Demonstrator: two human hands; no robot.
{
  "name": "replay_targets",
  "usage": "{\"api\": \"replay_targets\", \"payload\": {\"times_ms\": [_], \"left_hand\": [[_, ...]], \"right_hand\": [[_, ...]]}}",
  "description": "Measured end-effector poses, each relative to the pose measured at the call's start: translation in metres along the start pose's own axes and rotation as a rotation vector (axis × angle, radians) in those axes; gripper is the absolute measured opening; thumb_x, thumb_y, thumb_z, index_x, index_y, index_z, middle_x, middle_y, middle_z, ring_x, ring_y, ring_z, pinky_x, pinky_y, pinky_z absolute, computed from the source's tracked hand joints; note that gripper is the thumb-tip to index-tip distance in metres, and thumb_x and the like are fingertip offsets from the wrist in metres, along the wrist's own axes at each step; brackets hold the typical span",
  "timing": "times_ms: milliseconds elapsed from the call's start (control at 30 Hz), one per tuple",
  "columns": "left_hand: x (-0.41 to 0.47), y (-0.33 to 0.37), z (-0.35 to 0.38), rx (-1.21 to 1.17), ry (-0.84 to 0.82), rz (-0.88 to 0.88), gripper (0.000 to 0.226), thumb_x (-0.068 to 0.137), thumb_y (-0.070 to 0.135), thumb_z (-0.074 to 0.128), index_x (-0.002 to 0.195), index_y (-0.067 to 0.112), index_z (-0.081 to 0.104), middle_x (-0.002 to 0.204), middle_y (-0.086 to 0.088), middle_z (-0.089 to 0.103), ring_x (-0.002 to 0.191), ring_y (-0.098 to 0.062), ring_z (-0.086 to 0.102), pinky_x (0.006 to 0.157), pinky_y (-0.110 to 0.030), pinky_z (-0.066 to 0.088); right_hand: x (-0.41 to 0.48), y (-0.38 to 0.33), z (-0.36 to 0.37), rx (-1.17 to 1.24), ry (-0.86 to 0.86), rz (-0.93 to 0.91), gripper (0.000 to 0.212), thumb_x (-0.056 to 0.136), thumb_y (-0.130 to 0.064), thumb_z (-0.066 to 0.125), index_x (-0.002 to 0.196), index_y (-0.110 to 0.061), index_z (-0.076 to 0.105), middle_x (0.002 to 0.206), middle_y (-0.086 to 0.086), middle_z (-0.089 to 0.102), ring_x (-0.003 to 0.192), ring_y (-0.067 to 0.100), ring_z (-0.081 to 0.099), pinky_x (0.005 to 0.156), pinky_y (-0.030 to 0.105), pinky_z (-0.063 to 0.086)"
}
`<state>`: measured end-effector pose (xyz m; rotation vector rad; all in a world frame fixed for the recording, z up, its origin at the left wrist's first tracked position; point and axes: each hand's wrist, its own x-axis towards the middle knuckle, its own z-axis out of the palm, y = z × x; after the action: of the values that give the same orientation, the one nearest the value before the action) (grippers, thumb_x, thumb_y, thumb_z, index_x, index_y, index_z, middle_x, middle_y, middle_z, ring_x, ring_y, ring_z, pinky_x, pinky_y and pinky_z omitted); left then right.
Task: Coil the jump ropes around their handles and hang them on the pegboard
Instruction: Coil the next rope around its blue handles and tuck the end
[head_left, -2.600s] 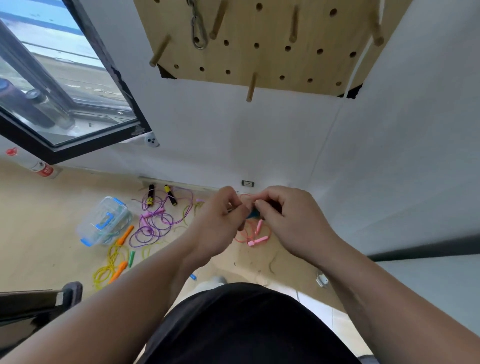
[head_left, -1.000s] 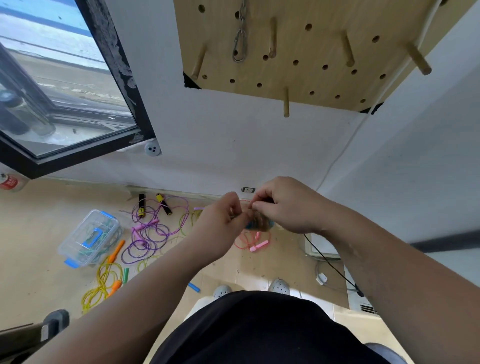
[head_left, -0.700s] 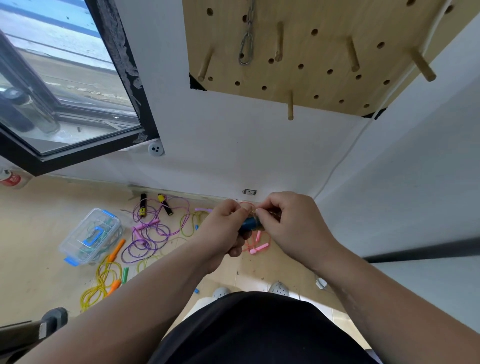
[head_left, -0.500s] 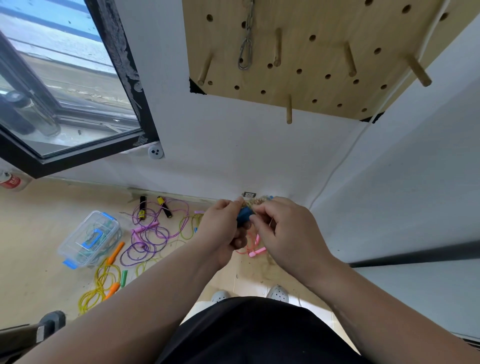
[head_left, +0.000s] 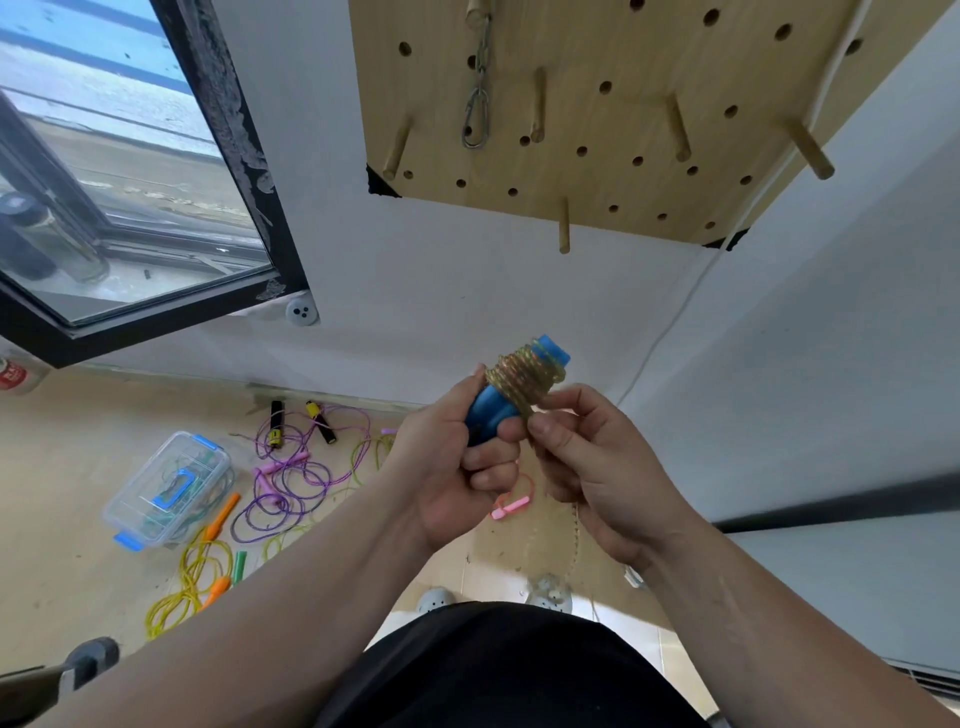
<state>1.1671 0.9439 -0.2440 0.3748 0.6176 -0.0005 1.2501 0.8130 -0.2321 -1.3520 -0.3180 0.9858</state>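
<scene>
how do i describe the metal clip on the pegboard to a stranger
Find the wooden pegboard on the white wall. Near its left edge a chain hangs down, the clip at its end. It is the only metal piece among wooden pegs.

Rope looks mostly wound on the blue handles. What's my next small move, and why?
Probably one more wrap: the right hand pinches the rope right below the coil, the left hand grips the blue handles underneath, and a loose length seems to hang below the right hand toward the floor. I'd wind that slack on before reaching for the pegboard.
</scene>
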Motion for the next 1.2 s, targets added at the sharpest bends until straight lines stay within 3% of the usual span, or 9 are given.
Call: {"api": "replay_targets", "payload": {"times_ms": [100,233,367,467,567,833,933,1067,1200], "left_hand": [[-0.007,0.001,-0.003,0.123,-0.069,-0.086,0.039,0.104,0.041,0.045,0.087,0.010,0.064,0.059,-0.003,0.041,0.030,-0.004,0.022,0.032,-0.016,0.017],[-0.013,0.001,-0.009,0.198,-0.086,-0.156,0.046,0.106,0.038,0.040,0.078,0.010,0.064,0.058,-0.003,0.042,0.028,-0.005,0.025,0.031,-0.017,0.019],[-0.013,-0.001,-0.006,0.321,0.013,-0.028,0.040,0.106,0.038,0.038,0.091,0.008,0.058,0.062,-0.011,0.053,0.034,-0.015,0.035,0.038,-0.020,0.029],[-0.009,-0.007,-0.012,0.628,0.155,0.333,0.038,0.104,0.045,0.045,0.110,0.008,0.053,0.084,-0.015,0.066,0.052,-0.029,0.055,0.050,-0.033,0.045],[-0.006,-0.013,-0.029,1.283,0.188,0.802,0.051,0.080,0.055,0.070,0.121,0.031,0.050,0.111,0.013,0.061,0.071,-0.014,0.061,0.064,-0.025,0.053],[0.008,0.001,-0.026,1.801,0.203,1.449,0.031,0.092,0.043,0.052,0.093,0.015,0.039,0.065,-0.003,0.055,0.047,-0.021,0.047,0.041,-0.029,0.035],[0.010,0.009,-0.021,1.754,0.235,1.436,0.029,0.095,0.038,0.052,0.092,0.011,0.043,0.059,0.006,0.049,0.043,-0.020,0.045,0.044,-0.025,0.029],[0.014,0.004,-0.008,1.347,0.272,1.115,0.020,0.104,0.023,0.052,0.089,0.013,0.044,0.057,0.013,0.051,0.048,-0.006,0.044,0.047,-0.015,0.030],[0.025,-0.010,0.005,1.112,0.305,0.917,0.027,0.105,0.031,0.047,0.081,0.023,0.040,0.062,-0.001,0.047,0.055,-0.011,0.042,0.054,-0.034,0.037]], "right_hand": [[0.000,-0.009,-0.005,-0.099,-0.154,-0.021,0.046,0.085,-0.004,0.070,0.127,-0.014,0.055,0.061,-0.006,0.064,0.044,0.004,0.034,0.042,0.016,0.028],[-0.001,-0.016,-0.003,-0.252,-0.194,-0.107,0.027,0.090,0.014,0.060,0.116,0.008,0.060,0.056,-0.012,0.062,0.047,-0.002,0.055,0.049,0.008,0.041],[-0.005,-0.015,0.007,-0.281,-0.085,-0.141,0.014,0.095,0.008,0.056,0.104,-0.001,0.063,0.051,-0.009,0.058,0.043,-0.001,0.052,0.049,0.008,0.040],[0.000,-0.007,0.007,-0.228,0.044,-0.082,0.014,0.096,-0.008,0.061,0.090,-0.017,0.070,0.052,-0.004,0.041,0.045,0.009,0.034,0.045,0.016,0.035],[0.004,-0.007,0.004,-0.122,0.121,0.009,0.011,0.097,-0.018,0.062,0.088,-0.013,0.068,0.057,0.000,0.033,0.047,0.010,0.024,0.043,0.022,0.026],[0.003,-0.015,0.006,0.000,0.001,0.061,0.028,0.098,-0.026,0.056,0.074,-0.013,0.050,0.061,0.002,0.035,0.049,0.010,0.022,0.043,0.021,0.023],[0.000,-0.020,0.003,-0.031,-0.052,0.017,0.028,0.104,-0.021,0.048,0.081,-0.010,0.058,0.064,0.005,0.045,0.051,0.012,0.026,0.047,0.023,0.025],[-0.004,-0.022,0.005,-0.184,0.031,-0.029,0.027,0.107,-0.018,0.045,0.112,-0.018,0.071,0.065,0.006,0.052,0.051,0.013,0.030,0.051,0.025,0.027],[-0.003,-0.022,0.007,-0.388,0.313,-0.169,0.011,0.101,-0.022,0.061,0.094,-0.013,0.062,0.065,0.003,0.066,0.052,0.009,0.054,0.055,0.024,0.044]]}}
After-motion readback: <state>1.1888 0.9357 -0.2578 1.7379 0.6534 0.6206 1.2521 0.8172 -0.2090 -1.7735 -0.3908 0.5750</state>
